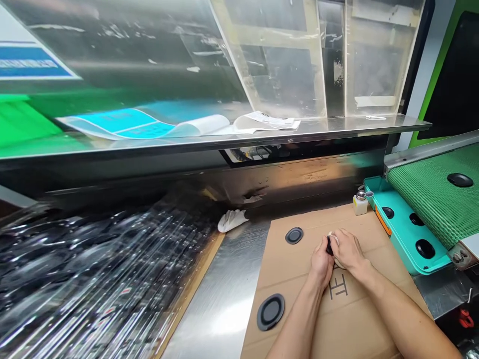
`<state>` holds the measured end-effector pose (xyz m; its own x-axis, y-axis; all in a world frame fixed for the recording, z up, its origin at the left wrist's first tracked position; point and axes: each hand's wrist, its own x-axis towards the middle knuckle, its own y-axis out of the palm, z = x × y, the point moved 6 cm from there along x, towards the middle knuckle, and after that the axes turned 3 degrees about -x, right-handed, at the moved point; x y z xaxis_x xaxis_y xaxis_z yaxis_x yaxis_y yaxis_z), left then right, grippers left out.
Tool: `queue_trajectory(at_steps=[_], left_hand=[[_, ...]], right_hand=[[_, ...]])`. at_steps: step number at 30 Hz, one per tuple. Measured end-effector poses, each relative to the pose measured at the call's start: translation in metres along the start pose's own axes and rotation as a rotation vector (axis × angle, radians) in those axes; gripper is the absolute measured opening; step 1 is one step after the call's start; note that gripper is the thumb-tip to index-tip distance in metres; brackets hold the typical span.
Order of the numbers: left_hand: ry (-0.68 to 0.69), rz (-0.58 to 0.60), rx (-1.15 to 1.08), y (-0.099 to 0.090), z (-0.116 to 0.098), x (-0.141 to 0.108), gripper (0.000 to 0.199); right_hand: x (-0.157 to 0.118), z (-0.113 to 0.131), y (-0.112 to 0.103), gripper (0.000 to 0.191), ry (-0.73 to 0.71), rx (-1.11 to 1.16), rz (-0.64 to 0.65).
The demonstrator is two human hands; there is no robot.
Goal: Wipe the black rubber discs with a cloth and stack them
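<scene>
Over the cardboard sheet [303, 284], my left hand [321, 260] is closed around a small black part [330, 246], mostly hidden by the fingers. My right hand [347, 248] presses against the same part from the right, its fingers pinched on a bit of whitish material [331, 235] that looks like cloth. Two black oval parts with raised rims lie flat on the cardboard: one [294, 235] beyond my left hand, the other [271, 311] left of my left forearm.
A small white dispenser bottle [360, 204] stands at the cardboard's far right corner. Beside it, a teal tray [402, 244] holds several black parts. A green conveyor belt [422, 184] carries another. Clear plastic trays [112, 279] are stacked left, near a crumpled white glove [232, 220].
</scene>
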<state>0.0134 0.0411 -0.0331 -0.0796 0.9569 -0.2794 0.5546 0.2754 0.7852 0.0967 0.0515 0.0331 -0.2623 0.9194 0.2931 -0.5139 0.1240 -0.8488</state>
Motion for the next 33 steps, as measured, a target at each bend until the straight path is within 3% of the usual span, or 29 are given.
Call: queue_trajectory(at_steps=[6, 10, 15, 20, 26, 33], left_hand=[[-0.022, -0.022, -0.024, -0.009, -0.006, 0.005, 0.030], [0.023, -0.045, 0.019, -0.011, -0.008, 0.008, 0.024], [0.004, -0.013, -0.022, -0.009, -0.004, 0.008, 0.023], [0.034, -0.041, -0.011, -0.011, -0.007, 0.006, 0.018], [0.063, -0.070, 0.006, -0.011, -0.010, 0.006, 0.022], [0.102, -0.097, -0.019, -0.013, -0.012, 0.007, 0.024]], right_hand=[[-0.004, 0.004, 0.007, 0.011, -0.209, 0.019, 0.152], [-0.003, -0.011, 0.002, 0.014, -0.075, -0.080, 0.061], [-0.005, 0.008, 0.012, 0.011, -0.295, -0.054, 0.101], [0.007, 0.005, 0.008, 0.020, -0.200, -0.151, -0.002], [0.005, -0.003, 0.008, 0.018, -0.064, -0.242, 0.041], [-0.007, 0.000, 0.011, 0.023, 0.028, -0.188, 0.088]])
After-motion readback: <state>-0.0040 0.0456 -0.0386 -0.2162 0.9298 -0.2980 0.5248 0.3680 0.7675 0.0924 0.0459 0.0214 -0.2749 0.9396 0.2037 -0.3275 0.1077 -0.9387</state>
